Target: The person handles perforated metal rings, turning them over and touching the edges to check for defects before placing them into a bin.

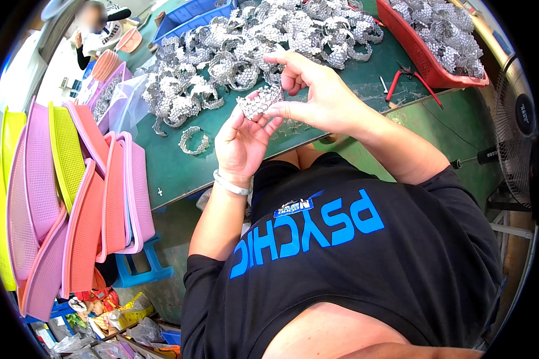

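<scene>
A silver, openwork metal bracelet [259, 103] is held over the near edge of the green table. My left hand [241, 143], palm up, grips its lower left part between thumb and fingers. At its right end, my right hand [320, 93] pinches it with the thumb below and curled fingers above, the index finger sticking out. One loose bracelet [194, 140] lies by itself on the table left of my hands. Behind them spreads a large heap of similar silver bracelets [221, 66]. My fingers cover part of the held piece.
A red basket [425, 69] full of silver pieces stands at the far right, near red-handled pliers [410, 78]. A blue crate [191, 21] is at the back. Stacked colored baskets [84, 191] fill the left, above a blue stool [141, 266]. A fan [518, 125] stands right; another person sits far left.
</scene>
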The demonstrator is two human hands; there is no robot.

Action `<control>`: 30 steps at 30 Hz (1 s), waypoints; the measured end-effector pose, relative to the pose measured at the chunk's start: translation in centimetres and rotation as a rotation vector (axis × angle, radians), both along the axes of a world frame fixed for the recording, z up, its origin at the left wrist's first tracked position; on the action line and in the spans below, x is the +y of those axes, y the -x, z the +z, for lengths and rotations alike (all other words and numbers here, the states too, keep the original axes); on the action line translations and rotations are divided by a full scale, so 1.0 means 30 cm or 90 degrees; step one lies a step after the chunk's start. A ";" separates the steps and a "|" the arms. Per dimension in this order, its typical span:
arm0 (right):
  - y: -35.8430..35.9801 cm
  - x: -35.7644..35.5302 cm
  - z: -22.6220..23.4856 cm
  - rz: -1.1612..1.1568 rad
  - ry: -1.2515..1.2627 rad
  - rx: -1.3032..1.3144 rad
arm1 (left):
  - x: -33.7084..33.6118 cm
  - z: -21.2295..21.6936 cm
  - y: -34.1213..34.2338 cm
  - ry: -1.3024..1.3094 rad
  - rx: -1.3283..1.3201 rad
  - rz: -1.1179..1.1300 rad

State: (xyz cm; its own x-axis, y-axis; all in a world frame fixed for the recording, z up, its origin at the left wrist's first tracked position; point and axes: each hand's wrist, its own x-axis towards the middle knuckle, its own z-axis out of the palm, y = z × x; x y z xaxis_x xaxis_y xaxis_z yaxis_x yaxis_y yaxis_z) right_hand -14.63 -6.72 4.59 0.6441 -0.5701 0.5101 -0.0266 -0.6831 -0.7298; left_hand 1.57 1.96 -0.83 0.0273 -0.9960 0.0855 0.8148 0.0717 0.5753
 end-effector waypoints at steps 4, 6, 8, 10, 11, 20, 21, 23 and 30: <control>-0.003 0.000 0.000 0.008 -0.014 -0.003 | 0.005 -0.001 -0.003 -0.009 -0.004 0.004; -0.003 -0.003 -0.006 0.012 -0.030 -0.002 | 0.007 0.003 -0.001 -0.019 -0.017 0.020; -0.001 -0.006 -0.012 0.019 -0.035 -0.009 | 0.008 0.009 0.008 -0.028 -0.030 0.046; 0.000 -0.006 -0.012 0.025 -0.043 -0.009 | 0.012 0.016 0.011 -0.024 -0.047 0.061; 0.001 -0.006 -0.009 0.027 -0.047 -0.006 | 0.014 0.018 0.011 -0.021 -0.055 0.068; 0.002 -0.009 -0.011 0.049 -0.096 0.007 | 0.020 0.024 0.013 -0.002 -0.100 0.136; 0.003 -0.008 -0.011 0.048 -0.099 0.008 | 0.020 0.027 0.015 0.000 -0.101 0.145; 0.002 -0.011 -0.017 0.058 -0.114 0.007 | 0.022 0.034 0.020 0.003 -0.103 0.161; 0.005 -0.018 -0.022 0.100 -0.164 0.005 | 0.020 0.034 0.027 0.035 -0.124 0.189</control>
